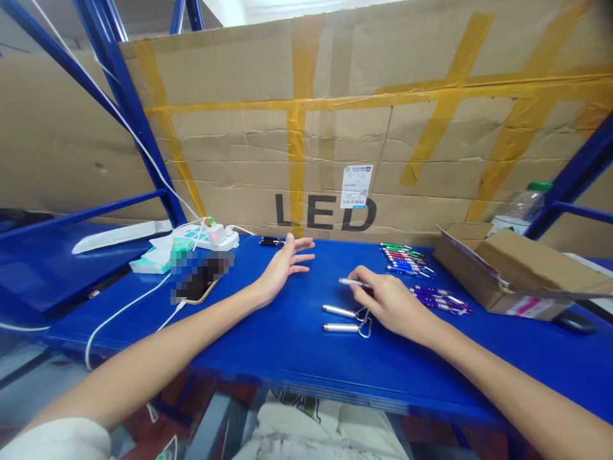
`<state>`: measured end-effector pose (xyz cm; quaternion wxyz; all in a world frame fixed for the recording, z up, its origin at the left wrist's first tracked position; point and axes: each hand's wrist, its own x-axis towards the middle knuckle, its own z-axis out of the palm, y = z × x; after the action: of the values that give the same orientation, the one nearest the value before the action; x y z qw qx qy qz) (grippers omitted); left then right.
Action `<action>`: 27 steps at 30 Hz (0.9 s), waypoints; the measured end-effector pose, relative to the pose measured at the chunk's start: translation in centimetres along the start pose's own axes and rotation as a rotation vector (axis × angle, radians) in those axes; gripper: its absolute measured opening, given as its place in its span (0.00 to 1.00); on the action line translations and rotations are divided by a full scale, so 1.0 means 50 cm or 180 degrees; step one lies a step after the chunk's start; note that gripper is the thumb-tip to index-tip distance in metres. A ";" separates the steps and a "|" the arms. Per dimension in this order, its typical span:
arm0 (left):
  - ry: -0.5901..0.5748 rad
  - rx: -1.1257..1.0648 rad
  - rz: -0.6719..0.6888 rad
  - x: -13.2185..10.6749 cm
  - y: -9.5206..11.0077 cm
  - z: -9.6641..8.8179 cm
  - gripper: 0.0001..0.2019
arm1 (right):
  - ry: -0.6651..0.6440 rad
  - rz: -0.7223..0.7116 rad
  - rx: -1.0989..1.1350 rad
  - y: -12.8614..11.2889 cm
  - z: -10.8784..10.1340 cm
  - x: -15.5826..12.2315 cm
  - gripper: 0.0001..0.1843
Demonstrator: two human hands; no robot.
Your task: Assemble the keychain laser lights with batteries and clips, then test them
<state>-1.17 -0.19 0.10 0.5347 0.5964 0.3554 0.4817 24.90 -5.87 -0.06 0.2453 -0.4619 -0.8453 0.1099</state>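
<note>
My right hand (390, 300) rests on the blue table (297, 358) with its fingers pinched round a silver keychain pen (352, 282). Two more silver pens (341, 319) with carabiner clips lie just left of that hand. My left hand (286, 263) reaches forward over the table with fingers spread, holding nothing. A small black object (272, 241) lies just beyond its fingertips by the cardboard wall.
Green, red and blue pens (407, 259) lie in a row at the back; purple ones (443, 300) sit right of my right hand. An open cardboard box (522, 275), a bottle (520, 207), a power strip (211, 236), a phone (198, 284) on a white cable.
</note>
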 end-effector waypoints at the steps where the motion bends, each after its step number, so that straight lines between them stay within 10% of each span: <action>1: 0.0011 -0.0018 -0.0004 0.000 0.000 0.000 0.36 | 0.0067 0.0006 0.0035 -0.001 0.000 0.000 0.12; 27: 0.0023 -0.0025 0.0000 -0.001 0.000 0.001 0.35 | 0.0632 0.0128 0.0140 -0.010 -0.005 -0.002 0.10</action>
<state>-1.11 -0.24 0.09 0.5357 0.5927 0.3554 0.4853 24.72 -6.23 0.33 0.3356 -0.4819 -0.8047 0.0870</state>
